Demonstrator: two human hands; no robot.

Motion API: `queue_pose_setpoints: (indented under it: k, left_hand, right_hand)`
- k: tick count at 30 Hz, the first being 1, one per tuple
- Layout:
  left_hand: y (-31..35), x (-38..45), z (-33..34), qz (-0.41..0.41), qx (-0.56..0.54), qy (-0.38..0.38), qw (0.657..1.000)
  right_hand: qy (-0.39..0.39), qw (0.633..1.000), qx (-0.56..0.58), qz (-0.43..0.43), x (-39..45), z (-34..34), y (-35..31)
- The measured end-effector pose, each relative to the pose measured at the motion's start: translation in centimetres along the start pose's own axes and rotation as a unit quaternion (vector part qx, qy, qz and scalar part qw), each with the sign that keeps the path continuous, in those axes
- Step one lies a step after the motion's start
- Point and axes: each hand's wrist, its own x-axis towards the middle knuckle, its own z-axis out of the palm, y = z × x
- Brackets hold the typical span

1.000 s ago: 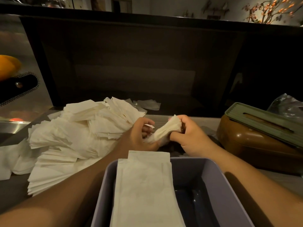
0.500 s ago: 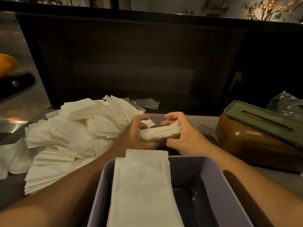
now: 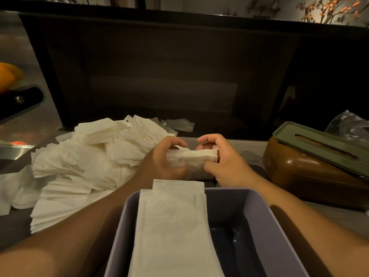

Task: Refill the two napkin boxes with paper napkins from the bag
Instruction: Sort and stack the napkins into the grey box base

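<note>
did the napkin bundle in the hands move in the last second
Yes. The bundle has turned from tilted, right end up, to lying level between both hands, while the purple box rim just below it stayed put.

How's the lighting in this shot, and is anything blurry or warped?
Head view: dim, warm light; the left hand is in shadow, the right hand brighter; the napkin bundle they hold is sharp; wide-angle bending at the edges; glare on the brown box.
</note>
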Motion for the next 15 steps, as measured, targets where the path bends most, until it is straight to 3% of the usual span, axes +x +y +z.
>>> queue_pose_setpoints:
  k: [2,7,15]
  left_hand:
    - [-0.12,-0.02,-0.21,-0.017,-0.007,-0.013,1.0]
    - [-0.1,0.12,-0.41,-0.043,-0.012,-0.021,0.999]
    - [0.29,0.29,-0.9,-0.116,-0.047,-0.022,0.992]
  right_hand:
    - [0.019,1.0,0.01,0.012,0.12,-0.11,0.24]
    - [-0.023,0.998,-0.004,0.053,0.19,-0.3,0.48]
    - [0.048,0.996,0.052,0.059,0.59,-0.84,0.68]
